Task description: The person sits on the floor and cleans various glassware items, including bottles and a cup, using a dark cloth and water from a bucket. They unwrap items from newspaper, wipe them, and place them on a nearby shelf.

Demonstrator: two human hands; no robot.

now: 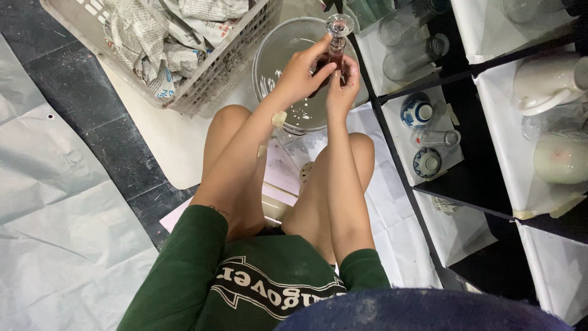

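Both my hands are gripping a stemmed glass (337, 46) at upper centre: left hand (301, 73) and right hand (343, 89) fingers wrapping it over the clear basin (269, 55).

I sit on a dark tiled floor (55, 79) partly covered by pale plastic sheets (55, 202). On it stand a plastic basket (208, 79) stuffed with crumpled newspaper (153, 37) and a clear glass bowl (275, 49). To my right, a black shelf unit (471, 178) lined with white paper holds small blue-and-white cups (418, 111), drinking glasses (407, 58) and white ceramic jugs (548, 83).
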